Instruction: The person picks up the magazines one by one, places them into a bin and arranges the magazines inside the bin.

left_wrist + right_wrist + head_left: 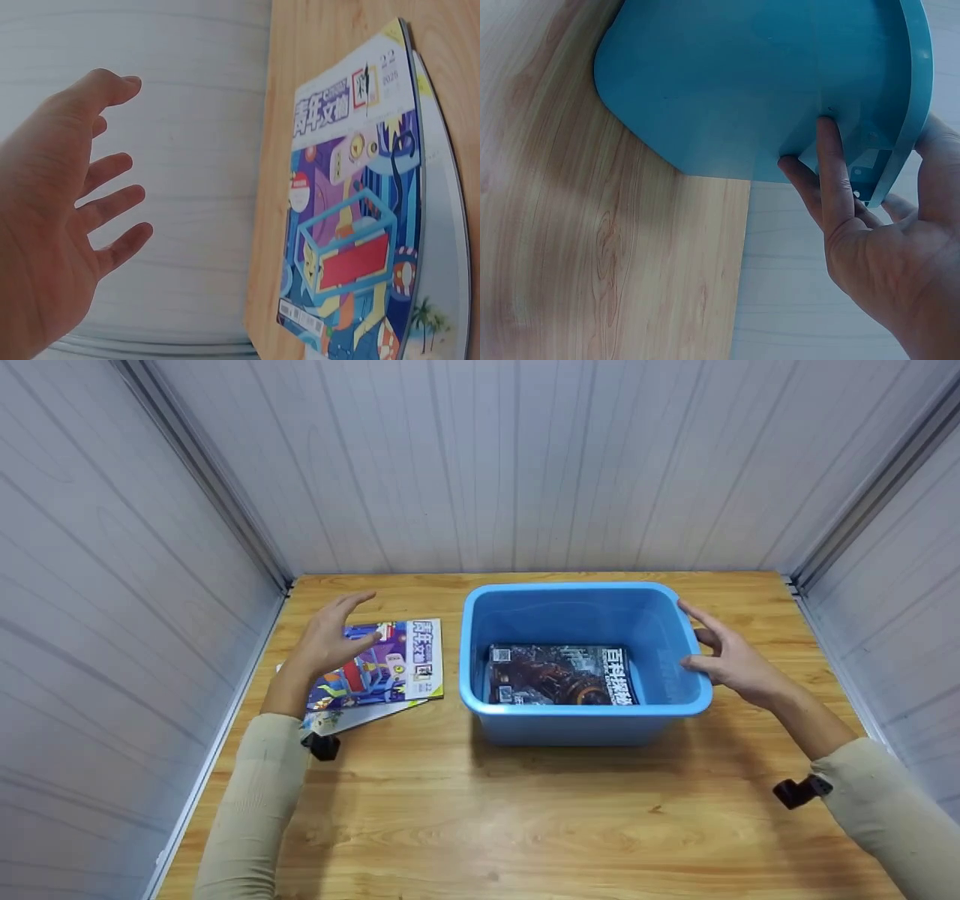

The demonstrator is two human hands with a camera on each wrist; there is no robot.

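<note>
**Right hand on blue tub, left hand above magazines**

Right hand [731,660] at the right end of the blue rectangular plastic tub [697,701], thumb over the rim, fingers [832,169] straight and laid against the outer wall just under the lip. Tub upright near the middle of the light wooden counter [525,810], opening upward, long axis running left to right. Inside, flat on the bottom: one dark-covered magazine [559,675], long axis also left to right, white title lettering at its right end.

Left hand [330,637] raised over the counter's left side, fingers [112,199] spread and relaxed, holding nothing, hovering above a colourful purple-and-blue magazine [390,664]. Beneath that, a second, paler magazine [356,718] showing at the near edge. Both lying flat, well apart from the tub.

Count: one tub, three magazines, two hands.
</note>
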